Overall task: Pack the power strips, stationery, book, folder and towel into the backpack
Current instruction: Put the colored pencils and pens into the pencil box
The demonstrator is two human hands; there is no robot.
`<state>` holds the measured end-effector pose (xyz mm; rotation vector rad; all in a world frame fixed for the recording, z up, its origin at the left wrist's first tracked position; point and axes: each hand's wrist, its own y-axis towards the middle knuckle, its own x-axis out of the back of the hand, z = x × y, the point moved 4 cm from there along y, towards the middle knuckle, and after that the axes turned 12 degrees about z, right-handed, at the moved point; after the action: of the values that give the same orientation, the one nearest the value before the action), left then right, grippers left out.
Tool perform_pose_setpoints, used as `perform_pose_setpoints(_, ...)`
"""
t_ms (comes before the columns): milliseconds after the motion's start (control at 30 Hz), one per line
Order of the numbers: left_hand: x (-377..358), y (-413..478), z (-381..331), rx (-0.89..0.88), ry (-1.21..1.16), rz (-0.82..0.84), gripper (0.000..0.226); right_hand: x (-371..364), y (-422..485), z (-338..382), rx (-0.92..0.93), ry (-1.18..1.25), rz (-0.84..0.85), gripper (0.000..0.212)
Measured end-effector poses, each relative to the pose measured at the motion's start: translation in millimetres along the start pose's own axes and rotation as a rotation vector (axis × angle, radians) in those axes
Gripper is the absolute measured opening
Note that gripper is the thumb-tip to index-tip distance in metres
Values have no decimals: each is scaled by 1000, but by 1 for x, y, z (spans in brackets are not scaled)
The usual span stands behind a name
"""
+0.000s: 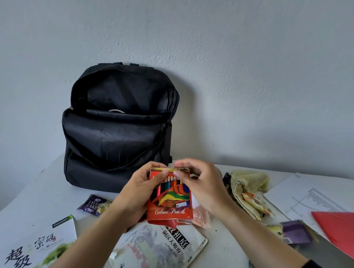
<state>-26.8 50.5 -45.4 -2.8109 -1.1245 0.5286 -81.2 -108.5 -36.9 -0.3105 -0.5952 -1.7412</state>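
I hold the colour pencil box [170, 200] upright above the table [224, 257], just in front of the backpack [118, 128]. My left hand [138, 192] grips its left side and my right hand [203, 188] pinches the top flap [181, 170], closing it, by my guess. The backpack stands open against the wall [242, 75], both compartments gaping; a pale rim [116, 111] shows inside, too little to name. So packing looks barely begun. The book [160, 251] lies beneath my hands, the towel [247, 183] sits crumpled to the right, and the red folder [344, 232] lies further right. I see no power strips out here; they may already be inside.
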Motion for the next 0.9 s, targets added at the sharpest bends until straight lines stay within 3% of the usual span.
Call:
perform_pose_setpoints(67, 1, 1, 0, -15, -44, -24, 18, 1, -1, -2, -73, 177, 5, 23)
perform_pose_setpoints(200, 9, 6, -1, -60, -256, -178, 11, -1, -6, -13, -279, 697, 44, 51)
perform_pose_setpoints(300, 17, 10, -1, -70, -360, -274, 14, -6, -15, -15, -250, 924, 178, 38)
perform_pose_setpoints(400, 17, 14, -1, -78, -449, -331, 17, -14, -20, -15, -198, 865, 263, 47)
perform_pose_setpoints(567, 8, 18, -2, -101, -512, -327, 18, -4, -19, -2, -60, 678, 31, 33)
perform_pose_setpoints(733, 19, 15, -1, -142, -113, -206, 12, 19, -14, 0, -54, 804, -124, 27)
perform_pose_setpoints(900, 25, 12, -1, -145, -103, -168, 13, 31, -11, -3, -126, 776, -104, 18)
